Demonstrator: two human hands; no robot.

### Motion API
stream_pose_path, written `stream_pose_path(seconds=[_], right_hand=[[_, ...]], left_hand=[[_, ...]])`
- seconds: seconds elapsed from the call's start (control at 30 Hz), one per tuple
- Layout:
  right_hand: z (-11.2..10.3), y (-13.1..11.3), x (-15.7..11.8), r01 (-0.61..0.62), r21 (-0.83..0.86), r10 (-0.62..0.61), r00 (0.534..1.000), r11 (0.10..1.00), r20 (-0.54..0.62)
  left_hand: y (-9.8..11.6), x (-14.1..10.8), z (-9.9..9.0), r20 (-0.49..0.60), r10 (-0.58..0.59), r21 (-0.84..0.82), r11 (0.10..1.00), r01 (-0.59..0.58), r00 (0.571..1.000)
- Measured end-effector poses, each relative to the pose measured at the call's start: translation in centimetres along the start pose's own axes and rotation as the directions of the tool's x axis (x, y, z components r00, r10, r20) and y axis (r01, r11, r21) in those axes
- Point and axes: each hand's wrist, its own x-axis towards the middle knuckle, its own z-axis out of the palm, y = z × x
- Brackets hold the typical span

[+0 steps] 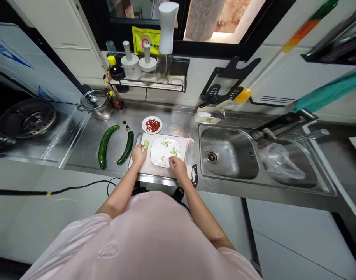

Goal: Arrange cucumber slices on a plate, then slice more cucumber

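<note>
My left hand (pixel 139 154) rests on the left part of a pale pink cutting board (pixel 185 149), its fingers beside a small stack of cucumber slices (pixel 145 144). My right hand (pixel 178 167) reaches over a white plate (pixel 165 152), fingertips at its near edge by a thin cucumber slice (pixel 164 160). Slices form pinwheel shapes on the plate. Whether either hand grips a slice is hidden. Left of the board lie two dark green cucumbers (pixel 104 146) (pixel 127 147). A black knife handle (pixel 194 175) sticks out past the board's right end.
A small plate of red goji berries (pixel 152 125) stands behind the board. A steel sink (pixel 228 153) with a plastic bag (pixel 278 161) lies to the right. A steel pot (pixel 96 104), a stove and a bottle shelf (pixel 150 83) stand further back and left.
</note>
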Motion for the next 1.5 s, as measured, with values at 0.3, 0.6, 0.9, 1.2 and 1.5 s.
stream_pose_path(seconds=[0.3, 0.6, 0.9, 1.2, 1.5], right_hand=[[-0.6, 0.5, -0.6, -0.025, 0.066, 0.026, 0.999, 0.998, -0.022], [-1.1, -0.2, -0.2, -0.023, 0.069, 0.023, 1.0, 0.997, 0.007], [-1.5, -0.7, 0.2, -0.033, 0.079, 0.031, 0.999, 0.996, 0.022], [-3.5, -2.9, 2.8, 0.03, 0.136, -0.02, 0.997, 0.99, -0.072], [-6.0, -6.1, 5.1, 0.15, 0.245, -0.113, 0.981, 0.958, -0.161]], left_hand=[[0.0, 0.3, 0.4, -0.012, -0.013, -0.036, 0.999, 0.012, 1.0], [-0.4, 1.4, 0.6, 0.027, -0.056, -0.409, 0.91, 0.063, 0.998], [1.1, 1.3, -1.4, 0.172, -0.129, -0.816, 0.538, 0.214, 0.977], [4.8, -0.4, -5.5, 0.297, -0.007, -0.878, 0.392, 0.275, 0.955], [7.6, -2.3, -7.3, 0.26, 0.171, -0.929, 0.314, 0.198, 0.95]])
